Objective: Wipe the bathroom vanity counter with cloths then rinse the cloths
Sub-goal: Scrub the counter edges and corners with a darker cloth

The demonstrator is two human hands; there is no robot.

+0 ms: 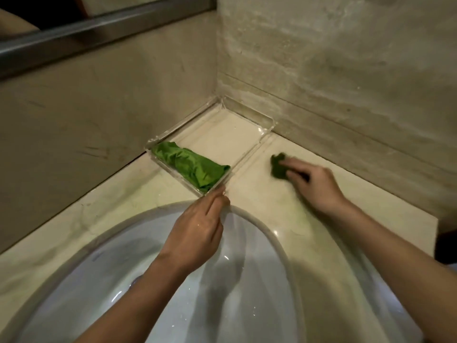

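Right hand (314, 184) is on a dark green cloth (277, 168), pressing it to the beige counter (123, 194) right of the tray. Its fingers lie together over the cloth, but motion blur hides whether they curl round it. Left hand (197, 229) reaches across the sink (259, 222), fingers straight and close together, tips touching the near corner of the clear tray (268, 125). The tray sits in the far corner against both walls. A second, light green cloth (190, 167) lies bunched along the tray's left side. The tray blocks the far corner of the counter. Tiled wall (346, 70) at right, mirror frame (99, 26) far left.
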